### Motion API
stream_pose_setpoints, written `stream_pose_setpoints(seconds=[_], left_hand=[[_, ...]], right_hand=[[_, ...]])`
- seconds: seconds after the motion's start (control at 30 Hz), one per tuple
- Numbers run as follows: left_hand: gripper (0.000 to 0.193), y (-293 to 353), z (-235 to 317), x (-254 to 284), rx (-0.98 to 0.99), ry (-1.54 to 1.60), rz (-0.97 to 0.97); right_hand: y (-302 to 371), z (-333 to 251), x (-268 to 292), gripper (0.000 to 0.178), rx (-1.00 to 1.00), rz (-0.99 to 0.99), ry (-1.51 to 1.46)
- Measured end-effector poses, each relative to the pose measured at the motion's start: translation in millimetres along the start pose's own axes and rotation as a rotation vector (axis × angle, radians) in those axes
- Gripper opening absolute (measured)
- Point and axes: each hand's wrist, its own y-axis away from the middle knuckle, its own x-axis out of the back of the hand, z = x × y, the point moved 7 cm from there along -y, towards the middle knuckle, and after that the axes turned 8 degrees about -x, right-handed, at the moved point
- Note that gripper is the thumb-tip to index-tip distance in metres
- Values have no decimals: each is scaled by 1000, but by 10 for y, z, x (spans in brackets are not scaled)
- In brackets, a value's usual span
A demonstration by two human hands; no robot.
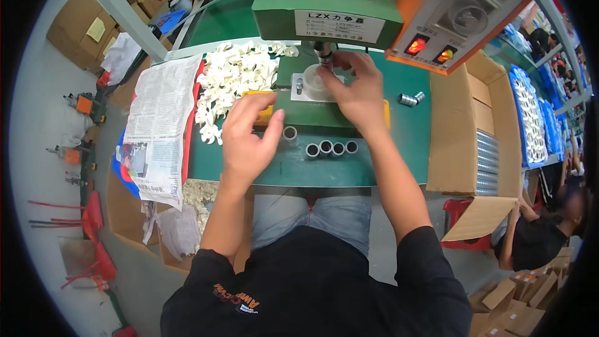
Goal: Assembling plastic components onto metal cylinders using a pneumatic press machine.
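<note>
A green bench press (327, 15) stands before me, its metal ram (324, 56) pointing down at a translucent round fixture (317, 87) on a white plate. My right hand (360, 90) is at the fixture, thumb and fingers curled around the spot below the ram; what they pinch is hidden. My left hand (249, 140) has its fingers apart and nothing in it, over the left yellow block (262, 117) of the press base. Next to its thumb stands a single metal tube (290, 134). Several more metal tubes (326, 148) stand in a row nearer me.
Loose white plastic pieces (234, 78) are heaped left of the press, beside a newspaper-covered red tray (159, 118). Two metal tubes (410, 98) lie at the right. An open cardboard box (452, 131) holds stacked tubes. An orange control box (462, 12) with lit switches hangs overhead.
</note>
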Motion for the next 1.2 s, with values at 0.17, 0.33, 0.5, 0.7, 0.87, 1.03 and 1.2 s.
stream_pose_setpoints(seconds=[0.17, 0.33, 0.5, 0.7, 0.87, 1.03, 1.2], left_hand=[[23, 98, -341, 157, 118, -20, -7], [25, 125, -425, 227, 138, -93, 16], [26, 120, -484, 253, 61, -179, 13], [38, 125, -345, 87, -145, -255, -156], [46, 263, -311, 100, -160, -376, -271], [50, 230, -296, 28, -231, -369, -274], [45, 135, -476, 202, -183, -484, -222]], right_hand=[[0, -22, -117, 30, 51, -9, 34], [-2, 43, -166, 30, 35, 43, -111], [-8, 37, -86, 32, 125, 86, 83], [349, -92, 574, 33, 267, 211, 322], [1132, 224, 819, 33, 125, -25, 429], [1447, 382, 720, 33, 34, -195, 417], [1429, 448, 749, 34, 11, -182, 425]])
